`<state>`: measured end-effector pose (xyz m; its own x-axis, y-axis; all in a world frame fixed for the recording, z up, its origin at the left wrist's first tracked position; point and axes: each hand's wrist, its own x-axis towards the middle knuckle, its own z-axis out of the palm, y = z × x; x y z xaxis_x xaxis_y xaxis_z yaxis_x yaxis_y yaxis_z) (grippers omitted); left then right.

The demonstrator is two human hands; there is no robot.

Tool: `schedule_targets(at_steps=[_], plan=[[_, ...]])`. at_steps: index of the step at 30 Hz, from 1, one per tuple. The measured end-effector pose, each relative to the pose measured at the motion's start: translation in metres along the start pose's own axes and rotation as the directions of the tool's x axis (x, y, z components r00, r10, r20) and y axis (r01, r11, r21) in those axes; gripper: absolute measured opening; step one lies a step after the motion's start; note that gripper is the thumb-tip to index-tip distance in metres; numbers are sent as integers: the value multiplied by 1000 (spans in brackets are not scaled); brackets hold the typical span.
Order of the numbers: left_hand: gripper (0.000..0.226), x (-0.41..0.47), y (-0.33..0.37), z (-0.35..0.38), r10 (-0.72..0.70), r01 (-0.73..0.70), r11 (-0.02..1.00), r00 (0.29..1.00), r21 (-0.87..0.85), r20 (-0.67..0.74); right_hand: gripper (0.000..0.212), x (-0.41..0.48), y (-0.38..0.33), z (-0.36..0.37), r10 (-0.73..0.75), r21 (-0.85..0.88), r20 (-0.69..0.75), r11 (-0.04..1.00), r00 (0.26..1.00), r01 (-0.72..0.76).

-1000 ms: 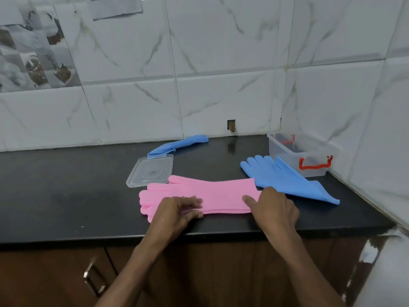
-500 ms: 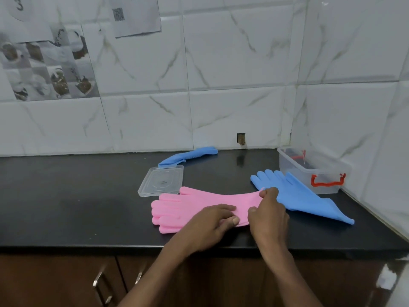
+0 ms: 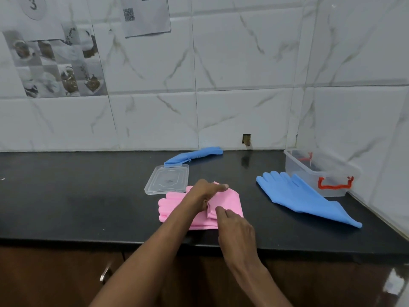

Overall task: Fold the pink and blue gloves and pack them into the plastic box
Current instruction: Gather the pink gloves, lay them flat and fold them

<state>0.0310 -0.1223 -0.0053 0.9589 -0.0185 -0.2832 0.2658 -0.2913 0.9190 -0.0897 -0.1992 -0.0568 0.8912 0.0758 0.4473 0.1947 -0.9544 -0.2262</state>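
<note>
Since the earlier frame, the cuff end of the pink gloves (image 3: 223, 202) has been brought over toward their fingers, so the gloves are now seen folded about in half, and both hands have been moved closer together on top of them. The left hand (image 3: 204, 193) is laid across the fold; its fingers are curled and the cuff edge is pinched between them. The right hand (image 3: 235, 227) is placed just beside it, on the near side, with its fingertips pressed on the folded layer; whether anything is gripped by it cannot be told. Beyond the left hand, touching the pink gloves, a clear plastic lid (image 3: 167, 179) is laid flat on the black countertop (image 3: 66, 196). Farther behind the lid, near the wall, one blue glove (image 3: 194, 156) is seen. To the right of both hands, well apart, a second blue glove (image 3: 303, 198) is spread flat. Just behind it, the clear plastic box (image 3: 318, 171) with a red handle is placed in the corner.
</note>
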Motion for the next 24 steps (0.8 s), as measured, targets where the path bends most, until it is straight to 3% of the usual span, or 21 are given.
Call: schedule_targets(at_steps=[3, 7, 8, 12, 14, 18, 21, 24], plan=[[71, 8, -4, 9, 61, -60, 998, 995, 15, -81, 45, -5, 6, 2, -10, 22, -3, 1000, 1000, 10], [10, 17, -6, 23, 283, -238, 943, 941, 233, -185, 53, -5, 10, 4, -40, 67, 55, 997, 998, 37], [8, 18, -7, 26, 333, -271, 918, 923, 289, -194, 54, -4, 11, 4, -46, 60, 95, 997, 994, 40], [37, 14, -11, 25, 510, -385, 808, 836, 446, -202, 54, -6, 17, 3, -33, 39, 161, 999, 986, 27], [34, 12, -13, 17, 549, -418, 790, 808, 449, -213, 54, -4, 20, -1, -21, 23, 163, 1000, 986, 18], [17, 8, -21, -4, 480, -401, 844, 861, 356, -169, 60, -1, 22, -5, -18, 69, 219, 998, 976, 3], [13, 6, -14, -11, 411, -359, 885, 901, 296, -136, 50, -4, 27, -10, 89, 319, 31, 943, 996, -94], [24, 6, 0, -7, 406, -345, 834, 912, 431, -56, 41, -4, 42, -20, 267, 421, -96, 884, 959, -204]])
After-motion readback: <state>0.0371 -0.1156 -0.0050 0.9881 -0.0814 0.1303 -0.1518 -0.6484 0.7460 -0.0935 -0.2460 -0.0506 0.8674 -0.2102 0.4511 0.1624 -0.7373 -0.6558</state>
